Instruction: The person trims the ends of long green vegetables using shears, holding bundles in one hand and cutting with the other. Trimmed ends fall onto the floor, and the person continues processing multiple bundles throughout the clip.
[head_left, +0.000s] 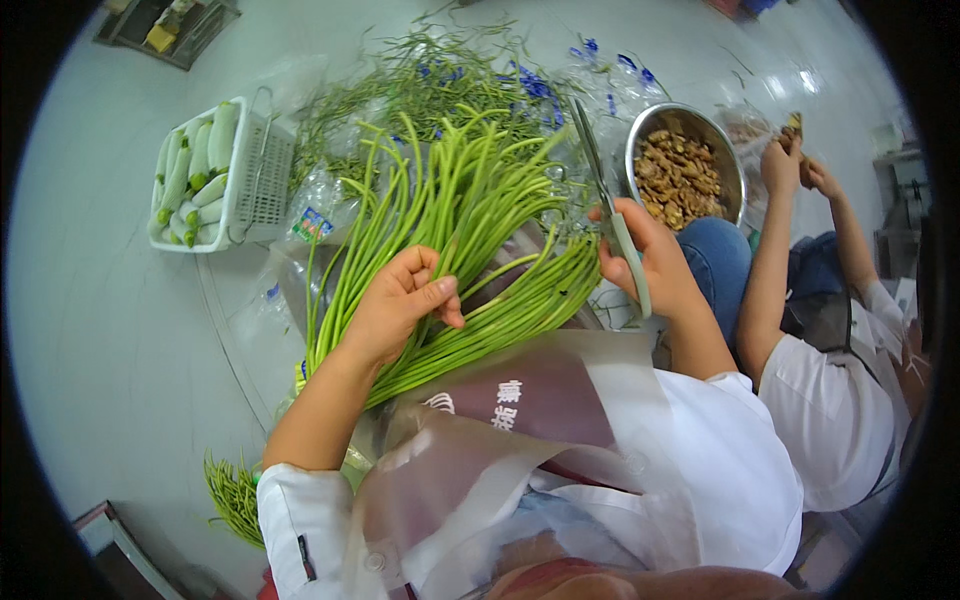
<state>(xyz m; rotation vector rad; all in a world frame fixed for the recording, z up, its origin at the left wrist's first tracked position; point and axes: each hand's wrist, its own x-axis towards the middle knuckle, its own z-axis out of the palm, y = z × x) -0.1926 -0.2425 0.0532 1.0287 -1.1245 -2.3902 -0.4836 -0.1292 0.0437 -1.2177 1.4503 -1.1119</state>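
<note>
A large bundle of green garlic scapes (480, 195) lies across my lap, over a clear plastic apron (517, 397). My left hand (405, 300) is at the middle of the bundle, its thumb and curled fingers closed around some of the stems. In my right hand (649, 259) is a pair of scissors (628, 259) with pale grey-green handles. Their metal blades point up and away from me, beside the right edge of the bundle and close together. Part of the stems is hidden under my left hand and forearm.
Thin green trimmings (450, 82) and blue ties lie on plastic beyond the bundle. A white basket (259, 172) of pale green squash stands left. To the right are a steel bowl (742, 172) of ginger and a co-worker's hands (784, 165) holding a piece. More scapes (232, 495) lie lower left.
</note>
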